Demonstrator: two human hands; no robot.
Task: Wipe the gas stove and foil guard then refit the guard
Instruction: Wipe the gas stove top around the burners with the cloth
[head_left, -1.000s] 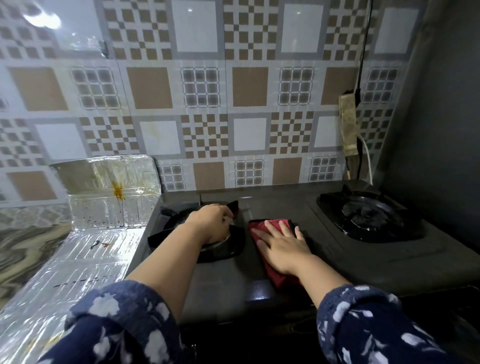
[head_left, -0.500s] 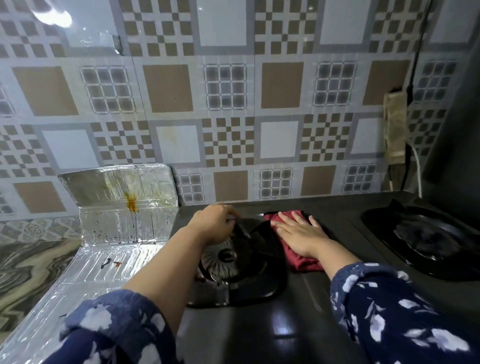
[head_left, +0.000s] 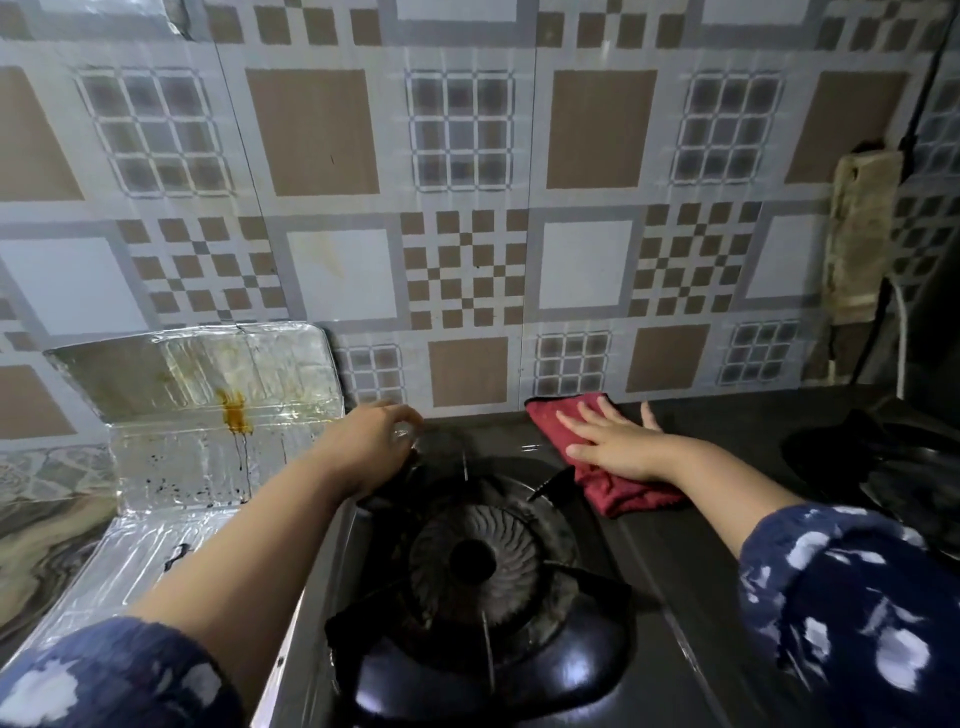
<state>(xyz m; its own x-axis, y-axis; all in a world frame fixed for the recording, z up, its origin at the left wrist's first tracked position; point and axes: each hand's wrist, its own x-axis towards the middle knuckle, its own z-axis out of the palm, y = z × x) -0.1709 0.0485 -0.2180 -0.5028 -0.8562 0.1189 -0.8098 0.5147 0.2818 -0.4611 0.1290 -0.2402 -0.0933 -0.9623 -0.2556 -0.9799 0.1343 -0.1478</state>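
Right hand (head_left: 615, 447) flat, fingers spread on red cloth (head_left: 613, 483), left hand (head_left: 371, 447) curled, grasp unclear, by stained foil guard (head_left: 208, 415)

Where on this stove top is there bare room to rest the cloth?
Bare strip between the left burner and right burner, in front of the red cloth. The back edge is crowded: the right hand presses the cloth; the left hand holds the burner's grate.

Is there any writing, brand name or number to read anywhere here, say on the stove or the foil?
None: no words, brands or numbers can be read.
The gas stove shows no visible label.
The foil guard carries only stains and specks.
The wall tiles bear patterns, not text.
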